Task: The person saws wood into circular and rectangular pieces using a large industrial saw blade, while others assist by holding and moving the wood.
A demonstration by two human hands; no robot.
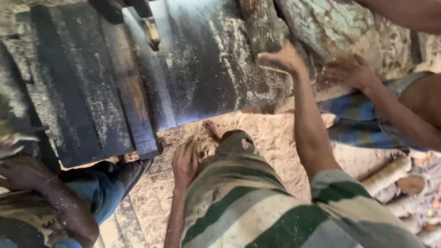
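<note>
My right hand [282, 59] reaches forward with its fingers spread and presses on the near end of a rough, bark-covered log [321, 25]. The log lies on a dark metal machine table [202, 69] dusted with sawdust. My left hand [184, 163] rests flat on my knee, on striped green and cream cloth [239, 193], and holds nothing. Another person's hand [351, 73] lies on the same log, just right of mine.
The person at the right wears blue checked cloth [353, 115]. At the lower left a second person in jeans [105, 193] has a hand [23, 172] by the table's edge. Sawdust [275, 138] covers the ground. Cut logs [390, 174] lie at the lower right.
</note>
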